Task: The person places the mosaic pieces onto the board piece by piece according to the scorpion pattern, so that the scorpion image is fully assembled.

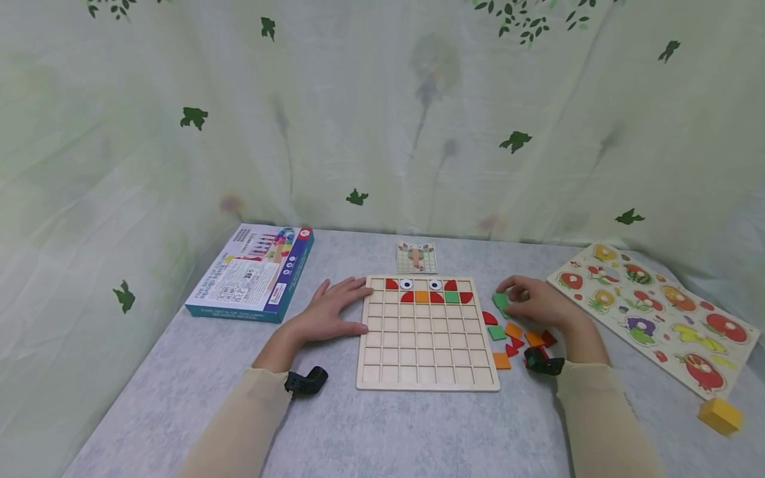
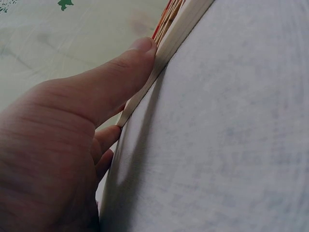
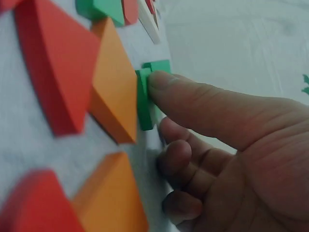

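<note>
A wooden grid board [image 1: 418, 358] lies flat on the table, with two eye tiles and several red, orange and green tiles set in its top rows. Against its left edge rests my left hand [image 1: 331, 311], fingers spread and nearly straight. The left wrist view shows the thumb [image 2: 140, 53] touching the rim of the board [image 2: 169, 48]. Right of the board, my right hand [image 1: 538, 302] pinches a green tile [image 1: 501, 304] between thumb and fingers. In the right wrist view, the thumb lies on a green tile [image 3: 144, 99], and another green piece [image 3: 161, 65] shows behind it.
Loose red, orange and green tiles [image 1: 513, 330] lie scattered right of the board. A small pattern card [image 1: 417, 257] is behind it. A box [image 1: 251, 272] stands at the left, a fruit puzzle board [image 1: 657, 312] at the right, and a yellow block [image 1: 720, 416] nearby.
</note>
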Available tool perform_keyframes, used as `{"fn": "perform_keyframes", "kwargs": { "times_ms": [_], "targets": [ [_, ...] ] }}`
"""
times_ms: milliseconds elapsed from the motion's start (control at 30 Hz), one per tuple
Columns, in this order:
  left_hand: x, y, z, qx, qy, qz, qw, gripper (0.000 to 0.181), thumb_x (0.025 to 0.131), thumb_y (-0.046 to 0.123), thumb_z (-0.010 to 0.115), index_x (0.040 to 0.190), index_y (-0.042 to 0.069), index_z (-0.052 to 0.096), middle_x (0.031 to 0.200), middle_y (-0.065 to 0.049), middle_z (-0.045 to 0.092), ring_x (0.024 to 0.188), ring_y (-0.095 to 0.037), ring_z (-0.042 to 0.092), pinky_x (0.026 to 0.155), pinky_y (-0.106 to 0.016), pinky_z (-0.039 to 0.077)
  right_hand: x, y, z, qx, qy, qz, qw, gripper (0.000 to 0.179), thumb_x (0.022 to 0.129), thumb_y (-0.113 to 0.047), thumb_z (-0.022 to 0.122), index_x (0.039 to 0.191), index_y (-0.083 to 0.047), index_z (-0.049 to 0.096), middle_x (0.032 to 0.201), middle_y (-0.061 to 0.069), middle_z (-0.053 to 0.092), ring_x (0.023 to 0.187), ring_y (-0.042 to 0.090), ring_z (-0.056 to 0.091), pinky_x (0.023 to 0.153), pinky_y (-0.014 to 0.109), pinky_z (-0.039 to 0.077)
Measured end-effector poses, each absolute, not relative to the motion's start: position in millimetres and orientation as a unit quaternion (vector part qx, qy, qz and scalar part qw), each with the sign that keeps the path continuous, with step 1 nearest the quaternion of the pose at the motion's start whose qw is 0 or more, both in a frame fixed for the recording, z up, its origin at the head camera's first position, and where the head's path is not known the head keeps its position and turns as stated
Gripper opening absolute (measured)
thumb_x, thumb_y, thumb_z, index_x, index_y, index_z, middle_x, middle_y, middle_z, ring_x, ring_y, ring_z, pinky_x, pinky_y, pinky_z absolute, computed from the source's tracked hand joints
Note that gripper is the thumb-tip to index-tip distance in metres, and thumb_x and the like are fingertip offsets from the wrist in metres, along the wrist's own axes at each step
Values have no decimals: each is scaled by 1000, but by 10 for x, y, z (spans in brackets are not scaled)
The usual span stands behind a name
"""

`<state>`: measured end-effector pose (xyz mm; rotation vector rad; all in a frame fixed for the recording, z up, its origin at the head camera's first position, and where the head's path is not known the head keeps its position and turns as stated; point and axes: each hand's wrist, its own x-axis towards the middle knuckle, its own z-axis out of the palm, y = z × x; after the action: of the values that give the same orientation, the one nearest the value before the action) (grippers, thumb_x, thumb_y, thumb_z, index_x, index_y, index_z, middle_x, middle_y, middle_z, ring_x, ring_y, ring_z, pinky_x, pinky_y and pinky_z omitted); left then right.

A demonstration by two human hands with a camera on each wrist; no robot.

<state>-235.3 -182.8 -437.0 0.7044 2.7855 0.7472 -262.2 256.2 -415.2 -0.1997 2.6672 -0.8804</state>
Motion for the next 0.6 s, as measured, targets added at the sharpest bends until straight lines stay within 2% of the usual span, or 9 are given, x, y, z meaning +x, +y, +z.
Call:
{"fn": "perform_keyframes", "kwargs": {
  "times_ms": [233, 600],
  "targets": [
    [-2359, -1822, -4361, 236, 935, 250, 85, 79, 85, 53, 73, 152, 26, 43, 167, -1, 26, 157, -28, 15, 124, -60, -7, -2659, 2480, -4186, -68, 937, -320, 123, 21, 94, -19, 68, 113, -13, 62, 108, 11, 61, 97, 27, 55, 80, 30, 47],
    [-2354, -1824, -4364, 237, 934, 252, 84, 79, 85, 52, 73, 152, 24, 44, 167, -2, 26, 157, -30, 16, 124, -61, -6, -2660, 2357, -4184, -49, 942, -318, 93, 21, 94, -20, 69, 112, -11, 61, 107, 12, 61, 100, 28, 55, 84, 32, 50]
  ]
}}
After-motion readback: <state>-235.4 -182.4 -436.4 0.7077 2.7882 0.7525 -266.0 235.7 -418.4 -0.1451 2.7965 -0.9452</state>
